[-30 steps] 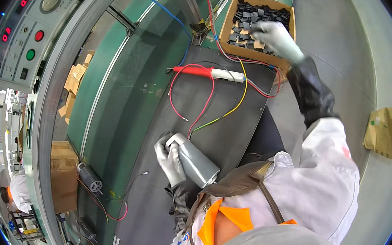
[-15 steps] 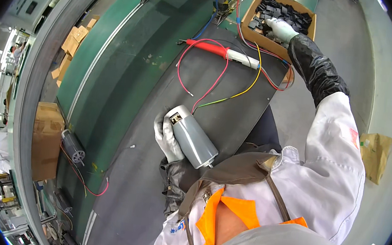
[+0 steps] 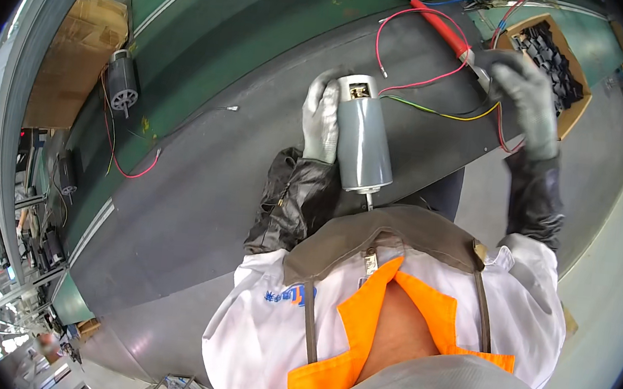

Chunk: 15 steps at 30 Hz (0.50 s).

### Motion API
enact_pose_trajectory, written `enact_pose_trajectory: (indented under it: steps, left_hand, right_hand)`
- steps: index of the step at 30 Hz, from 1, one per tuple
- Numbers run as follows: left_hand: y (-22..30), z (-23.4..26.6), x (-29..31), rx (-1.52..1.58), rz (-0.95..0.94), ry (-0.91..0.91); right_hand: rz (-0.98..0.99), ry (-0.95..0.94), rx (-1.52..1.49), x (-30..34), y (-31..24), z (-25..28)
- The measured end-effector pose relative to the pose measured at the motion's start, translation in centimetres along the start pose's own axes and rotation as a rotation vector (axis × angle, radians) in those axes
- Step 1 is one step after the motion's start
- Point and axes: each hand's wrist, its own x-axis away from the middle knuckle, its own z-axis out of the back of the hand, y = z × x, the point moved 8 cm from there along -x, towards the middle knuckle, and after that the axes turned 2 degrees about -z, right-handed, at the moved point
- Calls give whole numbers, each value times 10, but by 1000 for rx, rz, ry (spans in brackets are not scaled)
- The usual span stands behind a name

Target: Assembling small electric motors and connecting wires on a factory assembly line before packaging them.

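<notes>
One large grey motor (image 3: 365, 143) is set on the dark mat (image 3: 198, 199), its shaft pointed toward the apron (image 3: 390, 236). Its left side is cupped by the left hand (image 3: 323, 117), the fingers wrapped close against the casing. The right hand (image 3: 525, 99) is raised near the parts box, fingers bent and blurred; whether anything is held by it cannot be told.

Two leads are seen at the motor's white end: one red lead (image 3: 421, 85), looped, and one yellow-green lead (image 3: 439, 114). One red-and-white probe (image 3: 440, 28) is laid beyond them, its white end partly covered by the right hand. One parts box (image 3: 575, 119) is filled with black pieces (image 3: 546, 56), too many to be counted; its near side is also blocked by that hand.

On the green surface (image 3: 216, 16), two other motors (image 3: 122, 82) are seen at left, beside one brown carton (image 3: 77, 59).
</notes>
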Motion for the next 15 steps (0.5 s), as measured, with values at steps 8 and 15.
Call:
enact_pose_trajectory:
  steps: [8,15]
  left_hand:
    - [-10,-5,0,-50,-20,-35]
    - [-11,-1,0,-126,-3,-57]
  right_hand:
    - [-192,-292,-422,16,34,-153]
    - [-232,-348,-307,11,35,-174]
